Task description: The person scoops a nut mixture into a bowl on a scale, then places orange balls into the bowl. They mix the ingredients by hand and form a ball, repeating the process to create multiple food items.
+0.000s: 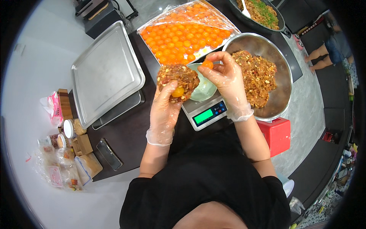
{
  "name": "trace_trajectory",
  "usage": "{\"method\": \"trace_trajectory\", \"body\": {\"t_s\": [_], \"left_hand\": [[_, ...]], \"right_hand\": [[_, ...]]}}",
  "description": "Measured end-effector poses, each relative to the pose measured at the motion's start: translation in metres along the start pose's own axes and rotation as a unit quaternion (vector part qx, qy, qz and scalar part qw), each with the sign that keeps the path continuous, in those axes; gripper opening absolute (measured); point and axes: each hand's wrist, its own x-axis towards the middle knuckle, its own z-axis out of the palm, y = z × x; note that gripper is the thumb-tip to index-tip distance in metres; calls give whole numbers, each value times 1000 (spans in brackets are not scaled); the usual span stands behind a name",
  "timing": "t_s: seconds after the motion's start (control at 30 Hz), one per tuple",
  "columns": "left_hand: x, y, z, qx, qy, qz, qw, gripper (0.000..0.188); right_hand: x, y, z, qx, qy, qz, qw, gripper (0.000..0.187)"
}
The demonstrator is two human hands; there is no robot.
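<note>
My left hand (163,110), in a clear plastic glove, holds up a flattened lump of sticky brown nut filling (176,74). One orange egg yolk (177,92) sits on the lump beside my thumb. My right hand (231,82), gloved too, pinches a second egg yolk (207,64) between thumb and fingertips, just right of the lump and apart from it. Below and between my hands, a pale green bowl (206,91) stands on a kitchen scale (197,125) with a lit green display. Past it lies a tray of egg yolks (173,42), partly under plastic film.
Right of my right hand is a large steel bowl (285,80) of nut filling (259,72). A wok (280,23) stands at the far right, a metal tray (106,68) at left. Nearby are a phone (109,154), jars (69,128) and a red stool (277,136). Another person's legs (318,55) show far right.
</note>
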Motion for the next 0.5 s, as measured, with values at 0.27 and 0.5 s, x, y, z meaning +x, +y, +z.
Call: {"method": "trace_trajectory", "body": {"t_s": [0.27, 0.5], "left_hand": [[-1, -20, 28, 5, -49, -47, 998, 49], [2, -18, 30, -102, -123, -102, 982, 52]], "right_hand": [[-22, -9, 19, 87, -9, -142, 986, 45], [-17, -3, -7, -205, 63, -298, 930, 24]]}}
